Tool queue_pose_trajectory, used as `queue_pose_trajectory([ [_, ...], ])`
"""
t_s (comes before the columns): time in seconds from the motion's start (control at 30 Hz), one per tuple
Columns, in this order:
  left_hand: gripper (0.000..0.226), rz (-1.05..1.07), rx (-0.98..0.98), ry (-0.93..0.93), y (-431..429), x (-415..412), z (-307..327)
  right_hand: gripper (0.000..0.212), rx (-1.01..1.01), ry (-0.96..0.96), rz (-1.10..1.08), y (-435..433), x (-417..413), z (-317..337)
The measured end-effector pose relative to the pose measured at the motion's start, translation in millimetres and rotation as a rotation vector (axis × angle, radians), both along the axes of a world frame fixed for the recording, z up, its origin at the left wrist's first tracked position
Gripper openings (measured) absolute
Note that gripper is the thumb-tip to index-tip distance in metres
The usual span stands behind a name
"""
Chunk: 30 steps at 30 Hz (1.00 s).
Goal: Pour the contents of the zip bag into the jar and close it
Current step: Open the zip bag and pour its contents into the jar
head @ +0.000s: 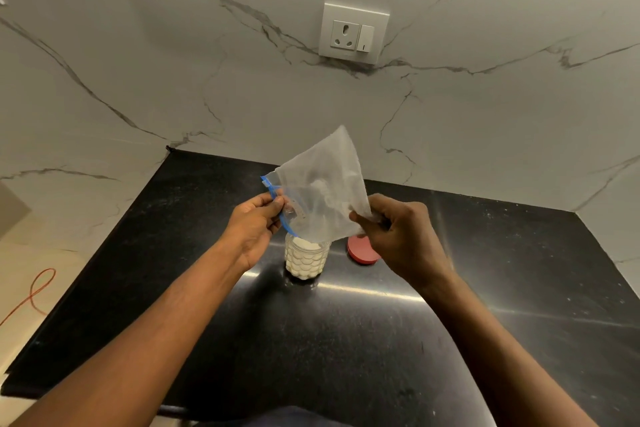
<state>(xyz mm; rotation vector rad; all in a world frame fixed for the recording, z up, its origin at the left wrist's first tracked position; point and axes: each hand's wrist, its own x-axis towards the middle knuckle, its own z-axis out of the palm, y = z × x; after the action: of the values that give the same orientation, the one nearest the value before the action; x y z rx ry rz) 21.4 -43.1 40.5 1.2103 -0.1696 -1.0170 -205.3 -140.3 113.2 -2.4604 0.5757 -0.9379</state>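
Both hands hold a clear zip bag (322, 191) above an open glass jar (306, 258) on a black granite countertop (381, 340). The bag is tipped with its blue zip edge lowest, at about 7 o'clock of the bag, and its sealed bottom corner pointing up toward 12 o'clock. The bag looks nearly empty; a faint whitish film clings inside.

The left hand (254, 225) pinches the blue zip strip between thumb and fingertips, a narrow grip closed on the bag's mouth edge. The right hand (398, 232) pinches the bag's lower side corner at about 4 o'clock of the bag, fingers closed tight on the plastic.

The jar stands upright directly under the bag's mouth, its textured wall showing a white powder or grain filling it nearly to the neck. The bag's lower edge hangs just over the jar's rim; whether they touch cannot be told.

A red round lid (360, 253) lies flat on the countertop at 3 o'clock of the jar, just beside it, partly hidden behind the right hand.

On the marble backsplash at 12 o'clock sits 1 white socket plate (353, 33).
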Motion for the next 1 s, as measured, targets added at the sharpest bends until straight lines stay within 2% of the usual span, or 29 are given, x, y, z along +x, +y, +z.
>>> queue_pose_trajectory([
  [0.13,0.025,-0.001,-0.005,0.004,-1,0,-1,0.005,0.013,-0.034,0.001,-1,1,1],
  [0.23,0.023,0.004,-0.010,0.018,-2,0,-1,0.015,0.018,-0.044,-0.029,0,1,0],
  [0.4,0.024,-0.001,0.000,0.017,1,0,0,0.006,0.053,-0.048,-0.038,0,-1,-2],
  [0.5,0.027,0.012,-0.004,0.018,1,-1,1,0.010,0.039,-0.050,-0.037,0,-2,-2],
  [0.6,0.028,0.022,-0.010,0.031,1,-1,1,0.024,0.054,0.025,-0.071,-2,-3,-2],
  [0.7,0.028,0.027,-0.005,0.035,1,0,-1,0.015,0.103,-0.092,-0.138,-6,-6,1],
  [0.77,0.027,0.020,-0.012,0.040,0,0,-3,0.038,0.159,-0.199,-0.176,-7,-8,4],
  [0.83,0.026,0.020,-0.010,0.041,-1,0,-4,0.049,0.178,-0.201,-0.172,-6,-9,7],
  [0.93,0.025,0.009,-0.008,0.012,-2,1,-5,0.043,0.240,-0.103,-0.155,-4,-5,10],
  [1.0,0.023,-0.007,-0.002,-0.026,-2,-1,-6,0.022,0.218,-0.087,-0.176,-6,0,13],
])
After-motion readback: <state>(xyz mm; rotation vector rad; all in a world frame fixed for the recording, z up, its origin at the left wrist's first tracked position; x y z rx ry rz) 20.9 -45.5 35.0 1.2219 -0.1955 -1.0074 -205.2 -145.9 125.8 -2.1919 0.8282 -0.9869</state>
